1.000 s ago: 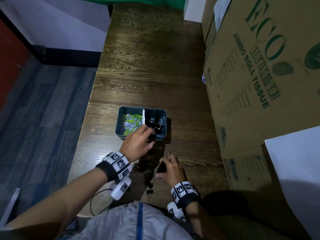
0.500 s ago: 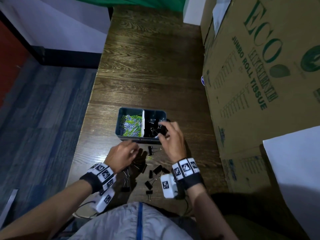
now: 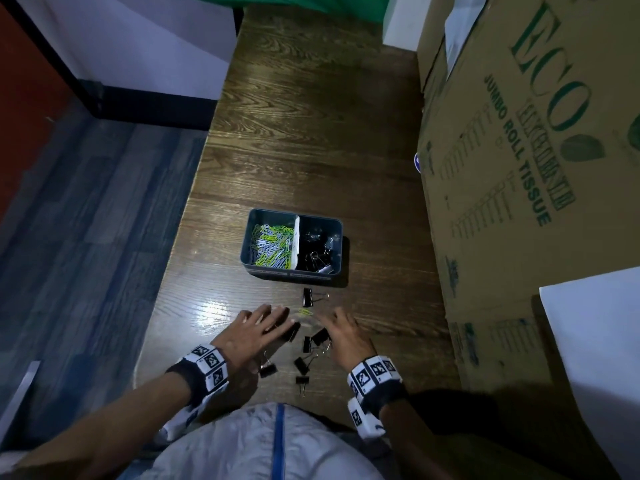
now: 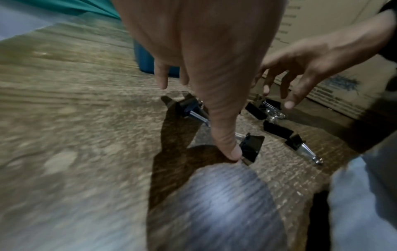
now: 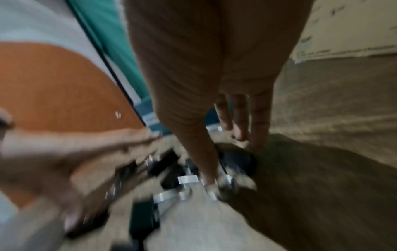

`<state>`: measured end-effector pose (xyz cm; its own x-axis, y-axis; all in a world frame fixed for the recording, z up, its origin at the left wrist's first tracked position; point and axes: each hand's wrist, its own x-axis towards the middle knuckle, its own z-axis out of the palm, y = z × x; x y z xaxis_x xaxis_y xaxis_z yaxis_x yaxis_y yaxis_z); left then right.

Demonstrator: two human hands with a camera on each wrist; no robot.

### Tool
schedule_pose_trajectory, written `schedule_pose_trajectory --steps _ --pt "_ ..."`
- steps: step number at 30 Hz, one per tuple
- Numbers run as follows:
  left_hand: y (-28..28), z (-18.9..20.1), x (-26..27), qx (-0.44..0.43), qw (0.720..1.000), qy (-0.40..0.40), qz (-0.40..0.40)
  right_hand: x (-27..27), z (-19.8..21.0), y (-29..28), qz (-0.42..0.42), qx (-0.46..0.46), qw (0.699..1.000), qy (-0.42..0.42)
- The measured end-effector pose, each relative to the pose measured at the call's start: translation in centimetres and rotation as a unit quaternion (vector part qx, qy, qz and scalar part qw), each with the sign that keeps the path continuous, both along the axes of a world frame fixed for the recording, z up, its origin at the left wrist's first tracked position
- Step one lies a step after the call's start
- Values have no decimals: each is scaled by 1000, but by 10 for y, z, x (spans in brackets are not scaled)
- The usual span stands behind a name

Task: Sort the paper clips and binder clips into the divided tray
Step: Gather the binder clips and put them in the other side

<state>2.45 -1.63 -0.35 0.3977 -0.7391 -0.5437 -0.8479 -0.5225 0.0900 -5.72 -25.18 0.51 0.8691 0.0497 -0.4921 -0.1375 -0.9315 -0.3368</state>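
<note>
Your left hand (image 3: 254, 332) and right hand (image 3: 343, 332) hover spread and empty over loose black binder clips (image 3: 306, 344) at lower centre, below the divided tray (image 3: 292, 273)

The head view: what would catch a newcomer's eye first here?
Probably the divided tray mid-table, with bright green and white paper clips on its left side and black binder clips on its right. Nearer the person, the left hand and right hand hover with spread fingers over loose binder clips.
</note>
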Motion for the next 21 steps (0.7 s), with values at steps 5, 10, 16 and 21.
schedule_pose_trajectory --steps 5,10,16,21 --pt "-32 -4 -3 18 996 22 -81 -11 -14 10 13 -44 999 -27" --pt "-40 -5 -10 1 998 59 -30 -19 -15 13 -30 -46 998 -36" --pt "-40 -9 -6 -53 993 78 67 -21 -12 12 -96 -27 995 -31" --pt "-42 -3 -3 -67 986 70 137 -15 -17 12 -143 -5 989 -27"
